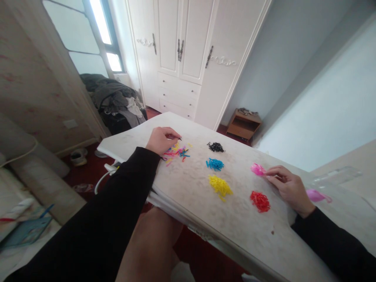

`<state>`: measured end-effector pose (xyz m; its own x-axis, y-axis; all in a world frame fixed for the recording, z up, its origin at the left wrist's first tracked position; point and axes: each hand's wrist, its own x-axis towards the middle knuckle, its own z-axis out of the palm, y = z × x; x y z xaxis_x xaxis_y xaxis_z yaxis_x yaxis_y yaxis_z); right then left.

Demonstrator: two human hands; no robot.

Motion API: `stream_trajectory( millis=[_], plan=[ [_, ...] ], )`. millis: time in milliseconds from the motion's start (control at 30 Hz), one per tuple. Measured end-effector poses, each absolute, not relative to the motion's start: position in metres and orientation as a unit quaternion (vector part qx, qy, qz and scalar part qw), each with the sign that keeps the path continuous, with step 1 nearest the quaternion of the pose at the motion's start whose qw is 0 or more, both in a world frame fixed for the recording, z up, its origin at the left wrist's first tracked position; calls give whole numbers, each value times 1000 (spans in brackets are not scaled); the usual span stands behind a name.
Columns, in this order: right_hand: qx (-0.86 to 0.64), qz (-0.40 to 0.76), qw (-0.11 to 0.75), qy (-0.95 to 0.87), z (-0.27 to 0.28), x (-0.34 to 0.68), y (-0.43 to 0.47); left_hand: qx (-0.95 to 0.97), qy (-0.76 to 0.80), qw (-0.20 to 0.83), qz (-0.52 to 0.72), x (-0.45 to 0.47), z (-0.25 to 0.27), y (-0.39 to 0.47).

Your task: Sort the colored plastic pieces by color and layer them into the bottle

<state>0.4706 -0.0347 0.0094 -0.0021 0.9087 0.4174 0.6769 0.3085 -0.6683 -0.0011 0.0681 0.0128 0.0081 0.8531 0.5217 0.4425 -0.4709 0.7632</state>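
Note:
My left hand (162, 140) is closed in a pinch, with a small black rubber band (180, 139) at its fingertips. Just below it lies a mixed heap of small rubber bands (182, 152) in several colours. My right hand (286, 186) has thumb and forefinger pinched at the edge of a pink pile (257, 169), apparently on a pink band; the fingertips partly hide it. Between the hands are a black pile (216, 147), a blue pile (215, 164) and a yellow pile (220, 186). A red pile (260, 201) sits nearer me, below the pink one.
Everything rests on a white table (199, 211). A clear plastic container (337, 176) and a pink object (319, 196) lie beyond my right wrist. A white wardrobe (188, 47), a small wooden cabinet (243, 124) and piled clothes (113, 98) stand behind the table.

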Motion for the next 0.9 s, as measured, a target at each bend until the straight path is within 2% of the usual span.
stream_trajectory(
  millis=[300, 567, 900],
  plan=[
    [-573, 132, 412, -696, 10, 469, -34, 655, 487, 184, 548, 6, 18, 70],
    [-565, 143, 419, -697, 12, 467, -36, 767, 413, 140, 471, 102, 37, 103],
    [-572, 155, 412, -692, 12, 469, -36, 804, 368, 171, 434, 120, 4, 114]
  ],
)
